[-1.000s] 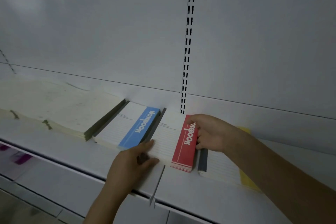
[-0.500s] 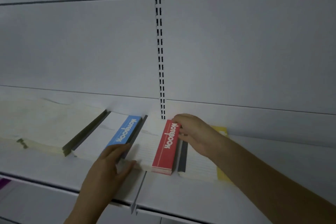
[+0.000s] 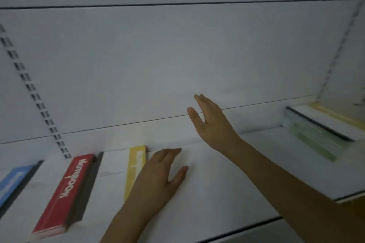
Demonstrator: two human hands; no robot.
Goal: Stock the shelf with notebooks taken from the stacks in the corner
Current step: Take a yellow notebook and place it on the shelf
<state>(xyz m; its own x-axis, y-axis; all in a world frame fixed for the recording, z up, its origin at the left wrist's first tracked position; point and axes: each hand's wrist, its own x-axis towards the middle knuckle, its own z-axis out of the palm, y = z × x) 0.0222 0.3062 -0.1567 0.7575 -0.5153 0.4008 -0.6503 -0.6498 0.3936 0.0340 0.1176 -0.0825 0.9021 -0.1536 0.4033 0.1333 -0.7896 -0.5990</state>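
Notebook piles lie flat in a row on the white shelf (image 3: 227,189): a blue-spined pile (image 3: 11,183) at the far left, a red-spined pile (image 3: 67,193), then a yellow-spined pile (image 3: 135,165). My left hand (image 3: 158,179) hovers with straight fingers over the yellow pile's right edge and holds nothing. My right hand (image 3: 211,122) is raised above the bare shelf with its fingers straight, also holding nothing. Farther right, in the corner, sits a blurred stack of notebooks (image 3: 320,130) with green and yellow edges.
A white back panel (image 3: 177,55) rises behind the shelf, with a slotted upright (image 3: 35,96) on the left and another (image 3: 339,45) at the far right. The shelf's front edge (image 3: 237,231) runs along the bottom.
The view has swung to the right. Both hands have left the red-spined pile; the left now hovers by the yellow pile and the right has lifted toward the corner stack.
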